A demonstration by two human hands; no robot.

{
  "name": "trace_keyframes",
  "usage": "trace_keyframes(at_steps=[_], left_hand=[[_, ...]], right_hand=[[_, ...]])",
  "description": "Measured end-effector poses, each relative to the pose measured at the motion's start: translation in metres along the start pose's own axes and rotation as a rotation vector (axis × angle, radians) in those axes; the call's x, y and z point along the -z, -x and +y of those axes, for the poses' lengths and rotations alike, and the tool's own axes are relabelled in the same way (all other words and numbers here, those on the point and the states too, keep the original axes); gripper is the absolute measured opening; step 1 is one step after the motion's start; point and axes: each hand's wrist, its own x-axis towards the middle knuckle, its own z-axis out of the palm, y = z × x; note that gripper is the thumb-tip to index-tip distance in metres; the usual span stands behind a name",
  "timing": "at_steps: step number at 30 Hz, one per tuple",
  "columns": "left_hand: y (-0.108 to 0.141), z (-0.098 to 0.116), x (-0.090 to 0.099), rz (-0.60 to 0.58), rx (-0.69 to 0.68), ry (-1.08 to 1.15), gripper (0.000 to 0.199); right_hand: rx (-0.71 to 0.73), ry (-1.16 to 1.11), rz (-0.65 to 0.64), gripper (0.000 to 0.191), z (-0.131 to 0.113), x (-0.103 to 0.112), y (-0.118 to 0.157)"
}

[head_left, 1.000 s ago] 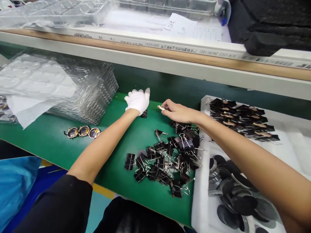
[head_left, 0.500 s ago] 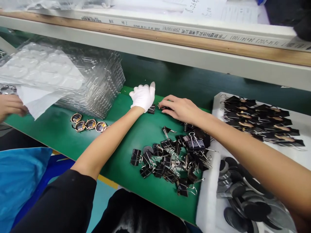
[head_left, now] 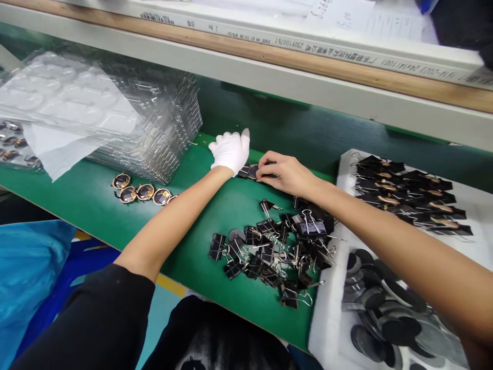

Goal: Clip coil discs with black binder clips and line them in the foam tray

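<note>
My left hand (head_left: 231,151), in a white glove, lies near the back of the green table (head_left: 188,246). Its fingers are curled and the thumb points up; what it holds, if anything, is hidden. Beside its wrist is a black binder clip (head_left: 244,171). My bare right hand (head_left: 283,173) pinches a small round dark lens piece with a light rim (head_left: 253,171), next to that clip. In front of my hands is a heap of black binder clips (head_left: 269,252) with silver wire handles.
Sunglasses (head_left: 145,192) lie on the left, before a stack of clear plastic trays (head_left: 154,128). A white foam tray (head_left: 327,318) on the right holds clipped pieces (head_left: 408,195) and dark discs (head_left: 400,329). A shelf edge (head_left: 246,54) crosses above.
My right hand has turned slightly and the round piece at its fingertips shows more fully beside the clip. The other person's hand at the far left has left the view.
</note>
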Motion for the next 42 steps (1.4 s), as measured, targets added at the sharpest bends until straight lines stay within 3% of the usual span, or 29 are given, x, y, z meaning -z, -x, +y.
trace_keyframes(at_steps=[8,23,26,29,31,33,35,38,40,42], left_hand=[[-0.001,-0.001,-0.001,0.013,0.013,0.021,0.053],[-0.003,0.001,0.000,-0.011,0.023,0.060,0.052],[-0.006,0.002,-0.001,-0.007,0.017,0.099,0.051],[-0.010,0.001,0.002,-0.005,0.045,0.198,0.055],[-0.009,-0.004,0.010,-0.004,-0.011,0.340,0.063],[-0.003,-0.012,0.023,0.015,-0.162,0.512,0.071],[0.010,-0.022,0.039,0.041,-0.337,0.611,0.071],[0.035,-0.031,0.061,0.022,-0.535,0.463,0.055],[0.051,-0.027,0.071,-0.001,-0.549,0.283,0.051],[0.065,-0.017,0.076,-0.008,-0.511,0.169,0.054]], right_hand=[[-0.016,-0.036,0.024,0.015,-0.005,-0.011,-0.007],[-0.057,-0.037,0.011,0.012,-0.009,-0.008,-0.006],[-0.117,-0.059,0.008,0.003,-0.011,-0.009,-0.008],[-0.195,-0.113,0.035,0.021,-0.012,-0.008,-0.013],[-0.227,-0.145,0.042,0.026,-0.012,-0.005,-0.016],[-0.248,-0.182,0.044,0.024,-0.014,0.002,-0.018],[-0.347,-0.359,0.064,0.025,-0.018,0.013,-0.016],[-0.597,-0.883,0.094,0.026,-0.032,0.033,-0.005],[-0.706,-1.190,0.087,0.023,-0.045,0.044,0.008],[-0.755,-1.339,0.088,0.025,-0.060,0.050,0.022]])
